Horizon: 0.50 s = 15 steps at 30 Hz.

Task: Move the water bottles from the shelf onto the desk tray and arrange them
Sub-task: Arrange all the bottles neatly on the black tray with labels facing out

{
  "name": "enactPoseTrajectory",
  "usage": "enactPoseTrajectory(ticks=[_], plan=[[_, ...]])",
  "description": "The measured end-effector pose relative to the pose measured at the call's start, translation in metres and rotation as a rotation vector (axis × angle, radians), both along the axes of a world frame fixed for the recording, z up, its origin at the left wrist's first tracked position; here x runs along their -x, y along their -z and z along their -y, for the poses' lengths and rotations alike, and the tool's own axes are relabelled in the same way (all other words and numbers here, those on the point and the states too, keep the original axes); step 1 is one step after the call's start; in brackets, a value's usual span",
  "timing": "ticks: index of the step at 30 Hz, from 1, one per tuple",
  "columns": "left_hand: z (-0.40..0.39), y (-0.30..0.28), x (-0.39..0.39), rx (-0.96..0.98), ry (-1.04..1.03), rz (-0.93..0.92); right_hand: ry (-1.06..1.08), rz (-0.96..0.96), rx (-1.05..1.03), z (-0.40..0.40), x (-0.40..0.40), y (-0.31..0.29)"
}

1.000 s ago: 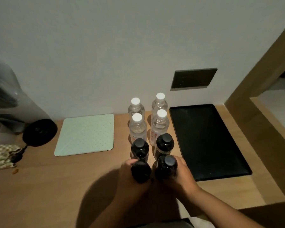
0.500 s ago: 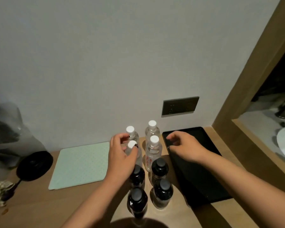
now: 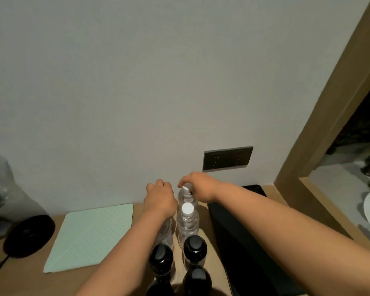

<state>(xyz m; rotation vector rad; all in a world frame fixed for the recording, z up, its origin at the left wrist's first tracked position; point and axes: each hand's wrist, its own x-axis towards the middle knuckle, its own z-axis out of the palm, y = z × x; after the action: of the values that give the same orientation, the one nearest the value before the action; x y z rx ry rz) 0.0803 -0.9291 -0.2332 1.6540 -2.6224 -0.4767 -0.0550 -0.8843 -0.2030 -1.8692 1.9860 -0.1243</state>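
The water bottles are standing upright in two tight columns on the wooden desk (image 3: 120,280), just left of the black tray (image 3: 250,253), which is holding nothing that can be seen. At the back, against the wall, the right-hand clear bottle (image 3: 186,194) is being taken at its white cap by the right hand (image 3: 198,186), whose fingers are curling down round the cap in a pinch. The left hand (image 3: 159,198) is lying fisted over the top of the back left clear bottle (image 3: 166,230), hiding its cap; its fingers are curled as if gripping the neck, though the contact itself is hidden. In front of these, the second clear bottle (image 3: 187,221) in the right column is standing free, and nearer the viewer the dark-capped bottles (image 3: 194,251) are waiting untouched. Half a second ago the right hand was resting out over the tray and the left was just arriving at the clear bottles; a second ago both were on the nearest dark bottles. So both hands have shifted to the back pair, which suggests that the transfer onto the tray is only beginning, starting from the rear row. Further left, a pale green mat (image 3: 90,236) is lying flat on the desk, with a round black object (image 3: 29,236) beyond it.
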Motion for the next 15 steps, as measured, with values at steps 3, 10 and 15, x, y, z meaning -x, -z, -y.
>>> enactPoseTrajectory(ticks=[3, 10, 15], plan=[[0.006, 0.002, 0.001, 0.014, -0.014, 0.048, -0.016, -0.007, 0.056, 0.006, 0.011, 0.005], [0.008, 0.012, -0.004, -0.006, -0.143, -0.169, 0.026, -0.044, 0.107, 0.015, 0.025, 0.012], [0.007, 0.012, 0.0, -0.074, -0.241, -0.255, 0.033, -0.013, 0.103, 0.02, 0.023, 0.019]])
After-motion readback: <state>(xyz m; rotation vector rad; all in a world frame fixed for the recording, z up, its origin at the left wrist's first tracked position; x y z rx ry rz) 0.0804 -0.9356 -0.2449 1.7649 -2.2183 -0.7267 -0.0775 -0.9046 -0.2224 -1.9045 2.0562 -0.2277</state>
